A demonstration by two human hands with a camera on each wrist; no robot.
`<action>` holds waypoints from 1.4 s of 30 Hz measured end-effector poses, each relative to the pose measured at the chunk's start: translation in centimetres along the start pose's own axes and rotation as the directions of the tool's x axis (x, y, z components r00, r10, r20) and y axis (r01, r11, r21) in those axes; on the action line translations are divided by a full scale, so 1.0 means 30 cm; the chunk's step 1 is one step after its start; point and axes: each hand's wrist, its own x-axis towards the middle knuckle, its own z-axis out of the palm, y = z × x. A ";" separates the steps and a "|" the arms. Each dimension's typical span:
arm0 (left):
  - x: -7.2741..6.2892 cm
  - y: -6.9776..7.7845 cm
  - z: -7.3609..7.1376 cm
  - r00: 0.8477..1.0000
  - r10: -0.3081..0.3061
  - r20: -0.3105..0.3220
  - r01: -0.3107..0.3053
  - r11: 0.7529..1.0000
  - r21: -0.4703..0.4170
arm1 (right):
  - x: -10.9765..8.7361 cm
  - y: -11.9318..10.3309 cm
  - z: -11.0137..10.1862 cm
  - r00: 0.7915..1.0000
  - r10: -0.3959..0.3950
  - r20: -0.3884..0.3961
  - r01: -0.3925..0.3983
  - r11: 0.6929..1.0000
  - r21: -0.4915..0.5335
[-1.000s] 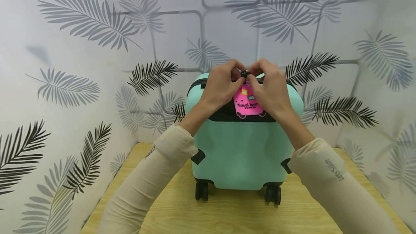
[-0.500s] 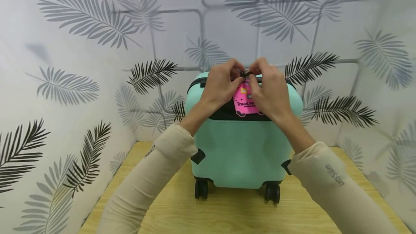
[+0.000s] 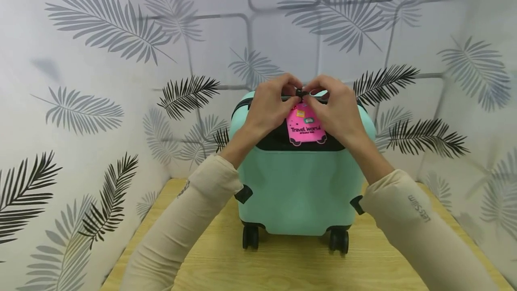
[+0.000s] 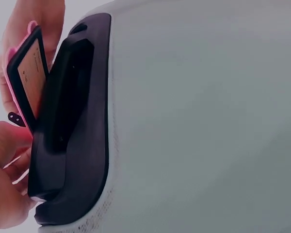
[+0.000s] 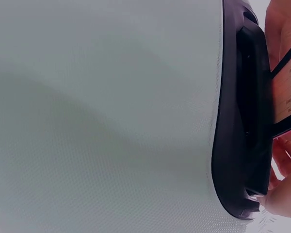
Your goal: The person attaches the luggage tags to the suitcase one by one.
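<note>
A pink luggage tag (image 3: 305,125) printed "Travel World" hangs in front of the black top handle of a mint-green suitcase (image 3: 300,192). My left hand (image 3: 270,102) pinches the tag's black strap (image 3: 300,93) between thumb and fingertips. From the other side my right hand (image 3: 337,107) pinches the same strap, its fingertips close to the left ones. In the left wrist view, a strap end with small holes (image 4: 15,118) sticks out beside the tag. The tag's back, with a paper name card (image 5: 287,90), faces the right wrist camera. Fingertips hide most of the strap.
The suitcase stands upright on its black wheels (image 3: 338,240) on a wooden table (image 3: 291,268). Behind and on both sides hang pale walls (image 3: 282,30) with a leaf pattern. The black handle (image 4: 77,102) stands slightly off the shell.
Both hands stay at the strap, with small finger movements. The tag has shifted slightly left, and its printed front shows more fully than half a second ago.
</note>
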 end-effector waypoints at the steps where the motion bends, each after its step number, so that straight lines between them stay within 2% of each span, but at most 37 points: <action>1: 0.001 0.001 -0.001 1.000 0.010 -0.001 -0.010 1.000 0.027 | 0.002 0.000 0.001 1.000 -0.003 0.002 0.003 1.000 0.003; 6: 0.008 0.007 -0.006 0.999 0.035 0.007 -0.035 0.990 0.140 | 0.001 -0.006 0.006 0.999 -0.048 0.005 0.048 0.999 -0.011; 10: 0.011 0.005 -0.007 0.999 0.037 0.032 -0.042 0.984 0.172 | -0.007 -0.015 0.005 0.997 -0.070 0.022 0.071 0.997 -0.035; 16: 0.017 0.001 -0.007 0.996 0.039 0.077 -0.053 0.978 0.203 | -0.024 -0.017 -0.017 0.996 -0.059 0.066 0.061 0.998 -0.027; 25: 0.016 -0.007 -0.019 0.992 0.035 0.122 -0.048 0.992 0.114 | -0.039 -0.003 -0.024 0.990 -0.022 0.143 0.018 0.999 0.028; 31: 0.011 -0.014 -0.043 0.989 -0.019 0.146 0.010 0.998 0.060 | -0.037 -0.001 -0.015 0.987 -0.020 0.158 0.014 0.999 0.043; 36: 0.009 -0.015 -0.051 0.986 -0.014 0.164 0.016 1.000 -0.015 | -0.029 -0.006 -0.021 0.991 -0.004 0.137 0.006 1.000 -0.008; 42: 0.018 -0.015 -0.044 0.988 -0.012 0.154 0.011 1.000 0.006 | -0.019 -0.030 -0.024 0.988 0.071 0.134 -0.069 0.997 -0.017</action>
